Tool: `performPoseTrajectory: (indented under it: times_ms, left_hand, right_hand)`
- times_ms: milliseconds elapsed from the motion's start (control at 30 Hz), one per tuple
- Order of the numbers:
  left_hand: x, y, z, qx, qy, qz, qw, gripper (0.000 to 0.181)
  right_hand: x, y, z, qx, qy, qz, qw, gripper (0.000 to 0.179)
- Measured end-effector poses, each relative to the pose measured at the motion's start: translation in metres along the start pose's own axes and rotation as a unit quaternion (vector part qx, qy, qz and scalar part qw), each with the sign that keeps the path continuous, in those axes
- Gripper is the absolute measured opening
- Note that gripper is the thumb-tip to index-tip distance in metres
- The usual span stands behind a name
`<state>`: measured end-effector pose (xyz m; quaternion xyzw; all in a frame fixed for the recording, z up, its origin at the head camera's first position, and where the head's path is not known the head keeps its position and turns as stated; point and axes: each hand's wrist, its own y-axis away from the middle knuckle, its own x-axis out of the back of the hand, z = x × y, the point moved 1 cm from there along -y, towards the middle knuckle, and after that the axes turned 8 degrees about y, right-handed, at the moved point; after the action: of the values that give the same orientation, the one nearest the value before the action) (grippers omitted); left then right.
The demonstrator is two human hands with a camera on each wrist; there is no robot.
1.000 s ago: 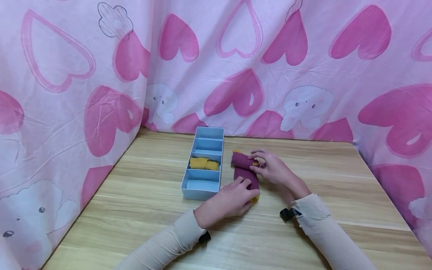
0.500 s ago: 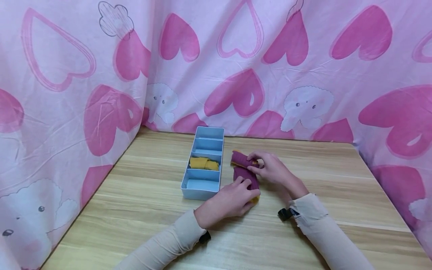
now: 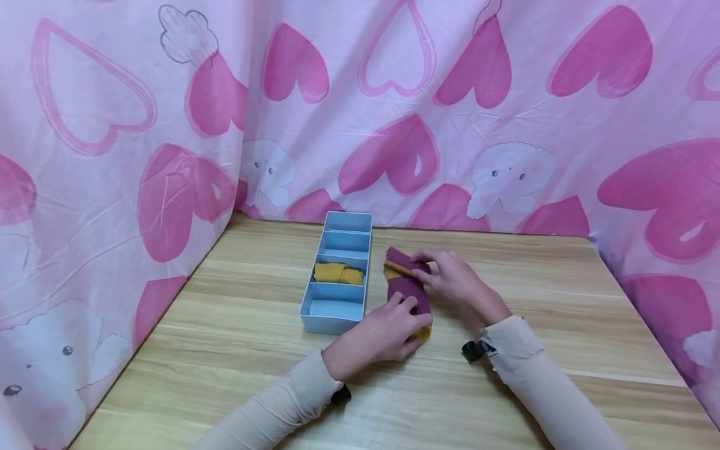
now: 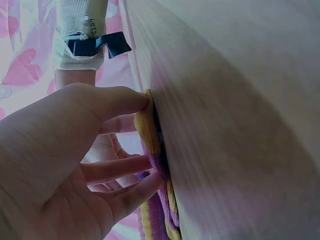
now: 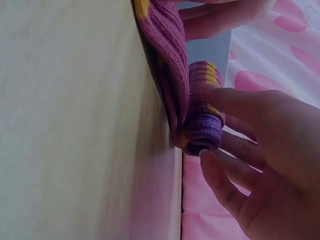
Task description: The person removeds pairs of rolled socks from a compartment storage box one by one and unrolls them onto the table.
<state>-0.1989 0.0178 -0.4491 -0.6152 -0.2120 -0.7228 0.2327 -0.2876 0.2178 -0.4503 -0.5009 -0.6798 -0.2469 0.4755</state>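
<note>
Hands on a purple sock (image 3: 403,287): a person appears midway through rolling it up on a wooden table (image 3: 247,319).

The right hand (image 3: 458,282) grips the rolled far end (image 3: 398,256) between thumb and fingers, while the left hand (image 3: 382,331), fingertips and thumb spread, presses down the flat near end. The sock lies beneath and between the two, just right of a blue box (image 3: 330,324) whose second-nearest compartment holds a yellow roll (image 3: 339,273). The next move seems to call for turning the roll toward the left hand, kept tight and straight, with the flat stretch held down.
</note>
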Motion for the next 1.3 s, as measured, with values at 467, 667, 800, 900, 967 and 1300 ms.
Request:
performPoseTrajectory:
  times_ms: [467, 667, 800, 900, 967, 1300]
  left_hand:
    - [-0.001, 0.003, 0.001, 0.007, 0.001, 0.010, 0.9999, 0.033]
    - [-0.001, 0.003, 0.005, 0.013, -0.012, 0.007, 0.9998, 0.035]
    - [-0.003, 0.003, 0.005, 0.015, -0.014, 0.005, 0.9998, 0.036]
    - [-0.003, 0.003, 0.006, 0.014, -0.017, 0.007, 0.9997, 0.036]
    - [-0.003, 0.004, 0.007, 0.012, -0.021, 0.009, 0.9997, 0.036]
    - [-0.001, 0.004, 0.008, 0.002, -0.027, 0.018, 0.9995, 0.035]
  right_hand:
    - [0.004, -0.012, 0.003, 0.016, 0.022, -0.006, 0.9996, 0.032]
    - [0.002, -0.012, 0.008, -0.003, 0.004, -0.012, 0.9999, 0.025]
    - [0.000, -0.015, 0.010, -0.004, -0.008, -0.019, 0.9998, 0.028]
    - [0.000, -0.017, 0.012, -0.007, -0.002, -0.022, 0.9997, 0.033]
    - [0.001, -0.018, 0.013, -0.011, 0.008, -0.019, 0.9997, 0.034]
    - [0.000, -0.022, 0.017, 0.009, -0.005, 0.018, 0.9998, 0.026]
